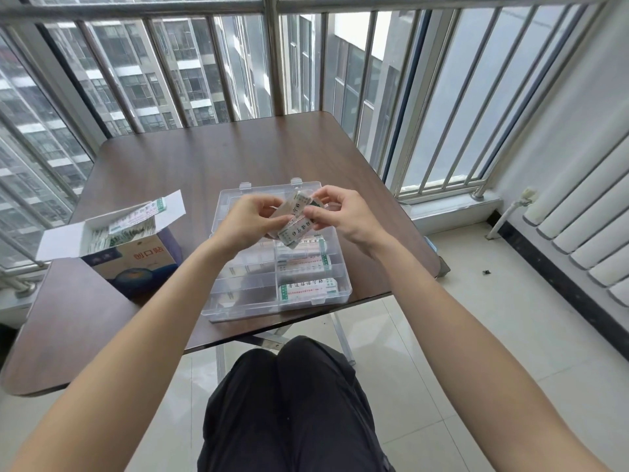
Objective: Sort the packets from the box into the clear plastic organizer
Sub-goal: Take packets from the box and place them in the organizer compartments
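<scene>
**Thin paper packets, held above the organizer**

Closest to me are the seated person's dark trousers [292,403] and two bare forearms reaching forward over the table edge. The left hand [246,221] and right hand [343,216] meet in the air above the clear plastic organizer [218,301], both pinching a small bunch of packets [294,219] between fingertips and thumbs. The bunch looks fanned, as if one packet is being peeled off the others.

These packets look like flat paper wrappers: very light, limp and a little slick against each other. I would judge that a grip by the short ends or long edges suits them best, with thumb and forefinger sliding the top one free; squeezing the middle would crease them, and a loose hold could let several slip at once.

Below the hands, the organizer lies open on the table, its right-hand compartments already holding stacks of the same white-and-green packets, while the left-hand ones look mostly unfilled. To the left stands the box [136,264], flaps up, with many more packets inside.

The dark wood-grain table [211,158] is smooth and flat. Past it are a metal window railing [272,56] and tower blocks outside; a white radiator [585,233] lines the right wall above a pale tiled floor [459,284].
</scene>
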`<state>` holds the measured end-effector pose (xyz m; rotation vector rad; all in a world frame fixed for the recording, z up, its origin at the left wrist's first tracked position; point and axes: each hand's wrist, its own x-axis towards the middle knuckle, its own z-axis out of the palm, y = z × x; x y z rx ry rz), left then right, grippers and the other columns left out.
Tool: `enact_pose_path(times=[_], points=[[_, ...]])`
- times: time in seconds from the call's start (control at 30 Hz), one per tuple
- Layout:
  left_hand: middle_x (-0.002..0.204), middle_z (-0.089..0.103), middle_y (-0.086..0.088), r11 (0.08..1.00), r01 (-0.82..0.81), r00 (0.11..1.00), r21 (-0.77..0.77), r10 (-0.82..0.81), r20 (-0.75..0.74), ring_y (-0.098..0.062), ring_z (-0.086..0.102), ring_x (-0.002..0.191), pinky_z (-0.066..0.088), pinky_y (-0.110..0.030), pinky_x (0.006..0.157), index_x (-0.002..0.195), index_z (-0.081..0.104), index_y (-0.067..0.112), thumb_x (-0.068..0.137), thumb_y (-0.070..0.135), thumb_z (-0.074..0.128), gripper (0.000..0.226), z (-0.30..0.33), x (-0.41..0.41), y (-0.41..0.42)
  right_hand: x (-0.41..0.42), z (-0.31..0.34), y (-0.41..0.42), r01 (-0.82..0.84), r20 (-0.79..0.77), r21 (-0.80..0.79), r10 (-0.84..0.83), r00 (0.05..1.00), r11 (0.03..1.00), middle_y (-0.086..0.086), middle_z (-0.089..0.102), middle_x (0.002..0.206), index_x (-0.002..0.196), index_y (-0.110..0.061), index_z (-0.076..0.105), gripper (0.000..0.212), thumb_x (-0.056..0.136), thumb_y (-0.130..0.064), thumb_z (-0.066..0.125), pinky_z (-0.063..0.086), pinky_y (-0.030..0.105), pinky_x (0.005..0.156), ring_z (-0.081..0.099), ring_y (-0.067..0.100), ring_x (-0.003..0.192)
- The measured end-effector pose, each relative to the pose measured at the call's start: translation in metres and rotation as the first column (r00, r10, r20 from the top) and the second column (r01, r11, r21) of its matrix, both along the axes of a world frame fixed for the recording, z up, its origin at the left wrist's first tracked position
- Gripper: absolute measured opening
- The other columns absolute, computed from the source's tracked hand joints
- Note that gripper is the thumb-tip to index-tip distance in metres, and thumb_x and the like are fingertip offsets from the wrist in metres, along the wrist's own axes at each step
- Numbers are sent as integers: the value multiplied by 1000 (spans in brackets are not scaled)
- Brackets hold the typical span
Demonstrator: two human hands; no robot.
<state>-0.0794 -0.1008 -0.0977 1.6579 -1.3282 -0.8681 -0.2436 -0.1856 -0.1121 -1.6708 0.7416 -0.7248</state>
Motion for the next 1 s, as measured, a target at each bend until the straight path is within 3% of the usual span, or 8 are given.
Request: enact_pose_path(times=[0.17, 0.3, 0.4, 0.5, 0.6, 0.7, 0.87, 1.0], points=[[88, 68, 5, 992, -60, 998, -113, 58, -20, -4, 65, 67, 55, -20, 66, 106, 63, 12, 97, 19, 49, 17, 1, 2, 2, -7, -5, -1, 163, 45, 87, -167, 985, 983, 11, 65, 81, 85, -4, 60, 7, 85, -5, 67, 59, 27, 66, 65, 17, 66], [95, 67, 5, 951, -68, 955, -303, 150, 257, -6, 61, 79, 49, -21, 77, 112, 64, 17, 99, 20, 46, 23, -7, 3, 4, -7, -7, 5, 217, -75, 86, -211, 975, 972, 18, 68, 86, 72, -9, 56, 19, 82, -8, 71, 60, 37, 70, 71, 27, 73], [108, 66, 3, 943, 83, 887, -323, 77, 455, -11, 56, 100, 40, -21, 84, 117, 65, 20, 98, 19, 48, 26, -17, 1, 7, -1, -4, 14, 231, -197, -36, -233, 952, 972, 15, 68, 85, 69, -11, 55, 22, 81, -12, 73, 60, 35, 67, 71, 23, 74], [112, 63, 5, 947, 105, 862, -305, 66, 502, -12, 52, 104, 33, -18, 86, 120, 64, 24, 97, 20, 50, 28, -24, 2, 11, 5, 3, 15, 209, -305, -156, -249, 919, 965, 10, 69, 81, 66, -12, 55, 24, 81, -17, 73, 59, 39, 72, 71, 20, 73], [113, 63, 4, 961, 124, 829, -247, 36, 559, -16, 50, 106, 32, -21, 88, 120, 64, 25, 96, 22, 52, 27, -27, 2, 14, 9, 12, 14, 69, -537, -390, -288, 793, 918, 6, 71, 83, 68, -15, 64, 19, 81, -26, 72, 52, 36, 75, 66, 21, 82], [115, 64, 3, 970, 152, 806, -191, -10, 592, -19, 51, 108, 36, -25, 91, 118, 65, 25, 94, 28, 55, 27, -28, -1, 13, 8, 17, 15, -4, -609, -529, -376, 698, 849, 6, 71, 86, 75, -13, 72, 14, 79, -27, 70, 45, 30, 66, 64, 26, 86], [118, 64, 7, 985, 131, 790, -111, -37, 612, -16, 51, 110, 38, -27, 88, 120, 62, 30, 87, 41, 61, 35, -26, -6, 8, -12, 23, 5, -22, -586, -478, -300, 753, 878, 3, 68, 106, 106, -14, 70, 26, 81, -13, 70, 48, 33, 89, 61, 17, 95], [116, 65, 9, 981, 163, 821, -109, -74, 566, -13, 53, 107, 39, -27, 91, 117, 64, 28, 85, 42, 63, 35, -21, -7, 10, -11, 18, -3, 5, -438, -455, -229, 869, 890, 3, 65, 107, 110, -19, 67, 25, 88, -12, 57, 46, 24, 85, 57, 11, 86]])
